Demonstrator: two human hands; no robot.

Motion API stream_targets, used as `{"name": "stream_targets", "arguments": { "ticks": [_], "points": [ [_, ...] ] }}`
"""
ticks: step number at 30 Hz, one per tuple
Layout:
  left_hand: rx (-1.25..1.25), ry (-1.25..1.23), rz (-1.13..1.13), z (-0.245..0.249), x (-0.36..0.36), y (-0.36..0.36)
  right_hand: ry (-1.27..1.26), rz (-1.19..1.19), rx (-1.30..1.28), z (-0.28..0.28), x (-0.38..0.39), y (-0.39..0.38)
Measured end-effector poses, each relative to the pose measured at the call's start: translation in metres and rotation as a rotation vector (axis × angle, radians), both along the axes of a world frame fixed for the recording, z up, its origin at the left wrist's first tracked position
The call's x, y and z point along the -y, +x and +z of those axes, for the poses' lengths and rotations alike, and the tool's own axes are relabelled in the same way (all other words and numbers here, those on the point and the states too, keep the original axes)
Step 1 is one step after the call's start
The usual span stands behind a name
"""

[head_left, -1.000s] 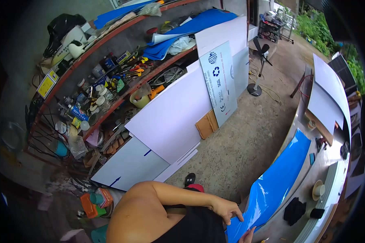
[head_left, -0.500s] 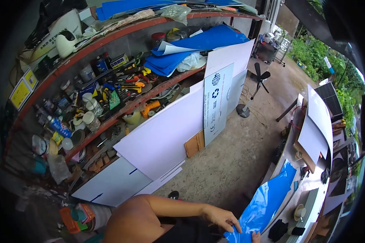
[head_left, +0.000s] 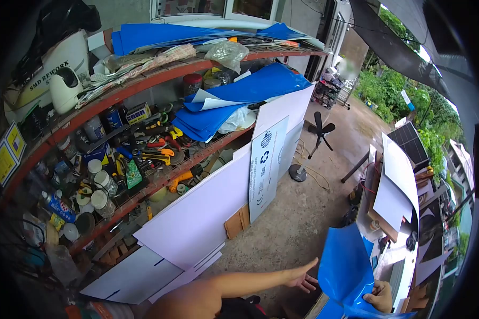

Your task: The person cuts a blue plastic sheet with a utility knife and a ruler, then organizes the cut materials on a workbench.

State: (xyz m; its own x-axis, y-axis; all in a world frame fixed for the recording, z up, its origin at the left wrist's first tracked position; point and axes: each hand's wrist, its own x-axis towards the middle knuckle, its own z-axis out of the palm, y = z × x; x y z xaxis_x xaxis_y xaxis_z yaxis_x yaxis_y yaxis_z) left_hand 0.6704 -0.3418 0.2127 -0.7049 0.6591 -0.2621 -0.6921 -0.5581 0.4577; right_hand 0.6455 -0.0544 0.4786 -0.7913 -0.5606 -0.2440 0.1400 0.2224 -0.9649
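Though the blue plastic sheet [head_left: 345, 268] is up in the air at the near right, it is gripped on one side only, so the handling looks about halfway. The left hand [head_left: 303, 277] is released, with its fingers spread, just beside the sheet's left edge; I cannot tell whether it touches. The sheet stands nearly upright and bowed, its lower part curling toward the person. The right hand [head_left: 380, 296] is clenched on its lower right edge. By my reading the lift is done, while a two-handed hold and a flat lie on the counter [head_left: 404, 276] are not.

For open room, the left is shut in by cluttered shelves [head_left: 143, 122], with white boards [head_left: 197, 218] and a printed panel [head_left: 264, 165] leaning at their foot and their edges facing out. In the middle, the concrete floor [head_left: 298, 212] gives a bare lane toward the far standing fan [head_left: 316, 133]. On the right, white panels [head_left: 393, 191] lie on the far part of the counter and small items sit nearer, so the sheet's top corner has free space mainly upward and over the floor.
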Motion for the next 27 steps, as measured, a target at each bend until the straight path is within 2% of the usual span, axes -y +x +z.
{"name": "stream_targets", "arguments": {
  "ticks": [3,5,6,9,11,13,15,16,18,19,20,22,23,25,27],
  "points": [
    [-0.008,0.105,0.044,-0.005,-0.021,-0.027,0.016,0.067,0.128,0.021,0.011,-0.022],
    [-0.026,0.181,0.381,0.003,-0.03,-0.046,0.139,0.212,0.071,0.018,-0.003,-0.052],
    [0.011,0.292,0.439,-0.002,-0.028,-0.06,0.143,0.219,0.073,0.019,-0.007,-0.062],
    [0.052,0.324,0.561,-0.006,0.001,-0.108,0.085,0.265,0.178,0.024,-0.015,-0.089],
    [0.018,0.288,0.652,0.022,0.026,-0.139,-0.033,0.207,0.097,0.029,-0.025,-0.101],
    [-0.172,0.061,0.784,0.069,0.046,-0.161,-0.065,0.203,0.089,0.016,-0.055,-0.124],
    [-0.294,-0.065,0.888,0.111,0.06,-0.179,-0.274,0.007,-0.062,-0.058,-0.118,-0.167],
    [-0.287,-0.073,0.897,0.131,0.067,-0.184,-0.281,-0.11,-0.099,-0.07,-0.121,-0.163],
    [-0.512,-0.322,1.083,0.167,0.078,-0.19,-0.205,-0.294,-0.12,-0.081,-0.104,-0.134],
    [-0.51,-0.333,1.095,0.183,0.081,-0.191,-0.174,-0.352,-0.114,-0.085,-0.094,-0.123],
    [-0.616,-0.469,1.174,0.197,0.085,-0.193,-0.156,-0.404,-0.107,-0.086,-0.086,-0.113],
    [-0.754,-0.724,1.3,0.215,0.094,-0.201,-0.128,-0.472,-0.083,-0.092,-0.071,-0.107],
    [-0.753,-0.739,1.291,0.223,0.1,-0.205,-0.118,-0.496,-0.066,-0.095,-0.064,-0.104],
    [-0.905,-1.033,1.419,0.249,0.115,-0.204,-0.106,-0.534,-0.052,-0.102,-0.045,-0.106],
    [-0.934,-1.042,1.404,0.271,0.126,-0.204,-0.093,-0.555,-0.032,-0.106,-0.026,-0.108]
  ]
}}
